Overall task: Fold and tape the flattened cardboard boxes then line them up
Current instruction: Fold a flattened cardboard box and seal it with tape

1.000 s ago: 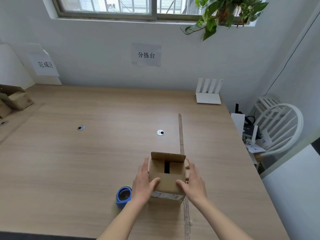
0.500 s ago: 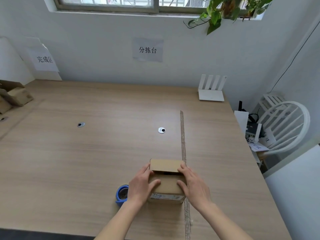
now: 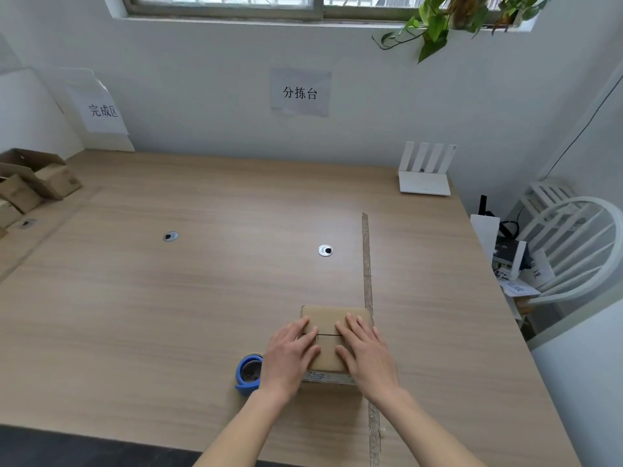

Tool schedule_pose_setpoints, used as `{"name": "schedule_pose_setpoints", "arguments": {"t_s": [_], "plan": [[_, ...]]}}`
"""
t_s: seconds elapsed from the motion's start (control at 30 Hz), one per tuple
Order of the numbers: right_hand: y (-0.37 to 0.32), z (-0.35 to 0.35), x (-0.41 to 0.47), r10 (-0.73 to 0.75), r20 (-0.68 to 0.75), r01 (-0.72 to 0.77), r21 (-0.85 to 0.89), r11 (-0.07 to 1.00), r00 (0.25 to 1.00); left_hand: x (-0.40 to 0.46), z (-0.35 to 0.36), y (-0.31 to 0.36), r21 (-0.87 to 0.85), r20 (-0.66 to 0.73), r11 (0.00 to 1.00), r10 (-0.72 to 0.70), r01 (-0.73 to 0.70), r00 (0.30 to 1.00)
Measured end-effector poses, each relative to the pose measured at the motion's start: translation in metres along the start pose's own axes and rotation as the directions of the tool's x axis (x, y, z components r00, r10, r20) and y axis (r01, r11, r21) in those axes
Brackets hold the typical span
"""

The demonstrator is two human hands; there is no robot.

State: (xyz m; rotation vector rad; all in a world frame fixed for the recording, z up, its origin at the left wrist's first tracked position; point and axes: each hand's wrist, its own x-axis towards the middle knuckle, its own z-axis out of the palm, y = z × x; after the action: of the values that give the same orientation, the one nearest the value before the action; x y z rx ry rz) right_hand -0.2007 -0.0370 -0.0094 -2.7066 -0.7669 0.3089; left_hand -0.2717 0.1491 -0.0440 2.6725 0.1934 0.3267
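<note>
A small brown cardboard box (image 3: 328, 320) stands on the wooden table (image 3: 168, 315) near its front edge, its top flaps folded down and meeting at a seam. My left hand (image 3: 290, 353) lies flat on the left side of the top, fingers straight and pressing. My right hand (image 3: 365, 352) presses the right side the same way. A blue roll of tape (image 3: 248, 372) lies on the table just left of my left hand, touching nothing I can see but the table.
A strip of tape (image 3: 367, 264) runs along the table from behind the box to the front edge. Several cardboard boxes (image 3: 30, 183) sit at the far left. A white router (image 3: 424, 173) stands at the back right. A white chair (image 3: 569, 244) stands beyond the right edge.
The far flap stood upright with the box open; both hands have folded the flaps down and moved from the box's sides onto its top, which is now closed.
</note>
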Motion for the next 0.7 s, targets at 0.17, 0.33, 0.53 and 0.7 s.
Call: {"name": "schedule_pose_setpoints", "arguments": {"t_s": [0.17,0.33,0.53,0.7], "plan": [[0.001,-0.001,0.001,0.023,-0.007,-0.023,0.008,1.0,1.0,-0.015,-0.021,-0.034,-0.013,0.086,0.995,-0.1,0.101,0.991],[0.0,0.003,0.0,0.018,-0.034,-0.017,0.033,0.999,0.999,-0.065,-0.014,-0.084,0.168,0.283,0.945,-0.319,0.281,0.904],[0.006,0.008,0.002,0.019,-0.05,-0.016,0.054,0.998,0.999,-0.055,0.029,-0.076,0.307,0.349,0.918,-0.356,0.253,0.867],[0.007,0.013,0.004,0.013,-0.062,-0.01,0.047,0.999,0.998,-0.044,0.051,-0.085,0.323,0.347,0.893,-0.421,0.315,0.838]]}}
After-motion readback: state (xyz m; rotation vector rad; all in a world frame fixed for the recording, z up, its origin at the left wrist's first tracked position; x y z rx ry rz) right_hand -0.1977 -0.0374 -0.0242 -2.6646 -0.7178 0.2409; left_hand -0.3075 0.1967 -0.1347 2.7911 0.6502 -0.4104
